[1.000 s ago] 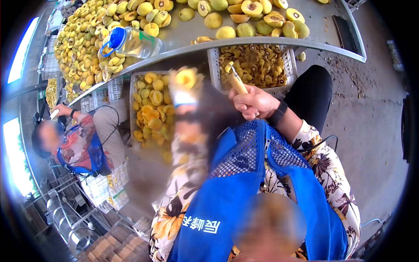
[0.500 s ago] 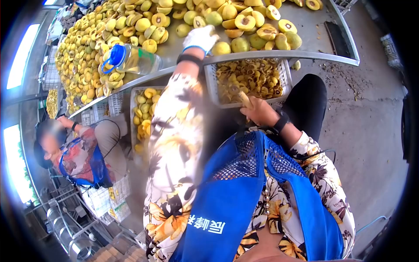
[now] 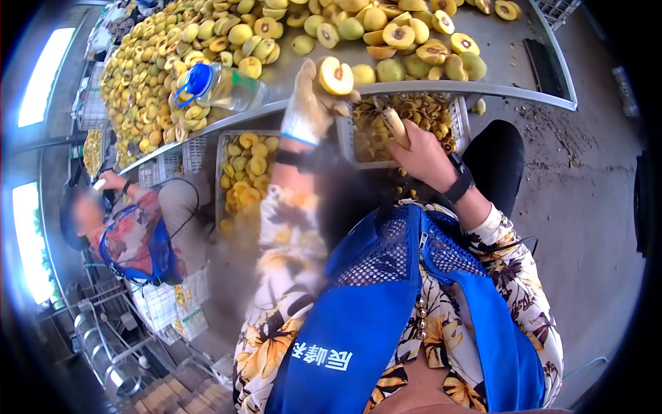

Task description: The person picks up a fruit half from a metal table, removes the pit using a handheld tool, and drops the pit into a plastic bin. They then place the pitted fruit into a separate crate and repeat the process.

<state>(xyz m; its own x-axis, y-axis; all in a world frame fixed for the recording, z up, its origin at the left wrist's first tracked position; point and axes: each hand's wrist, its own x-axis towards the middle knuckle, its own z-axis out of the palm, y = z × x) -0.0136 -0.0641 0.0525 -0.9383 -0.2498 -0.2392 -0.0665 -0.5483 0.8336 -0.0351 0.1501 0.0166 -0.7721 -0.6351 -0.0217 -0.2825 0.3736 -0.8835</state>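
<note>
My left hand (image 3: 308, 110), in a white glove with a tan palm, is closed around a halved yellow peach (image 3: 336, 76) at the near edge of the metal table (image 3: 507, 52). The cut face is up and shows a brown centre. To the right, my bare right hand (image 3: 424, 155) grips a wooden-handled tool (image 3: 395, 127). Its short metal tip points toward the peach half but is apart from it, and its exact shape is too small to tell. Several halved peaches (image 3: 400, 34) lie on the table just beyond my left hand.
Below the table edge stand a crate of brown-yellow peach scraps (image 3: 441, 117) and a crate of peach halves (image 3: 249, 162). A clear bottle with a blue cap (image 3: 231, 90) lies on the table beside a large peach heap (image 3: 158, 76). Another person (image 3: 141, 234) sits at the left.
My left hand has drawn back from the peaches toward me, turned over, and now holds a peach half. My right hand and tool have come slightly up, the tool's tip closer to my left hand.
</note>
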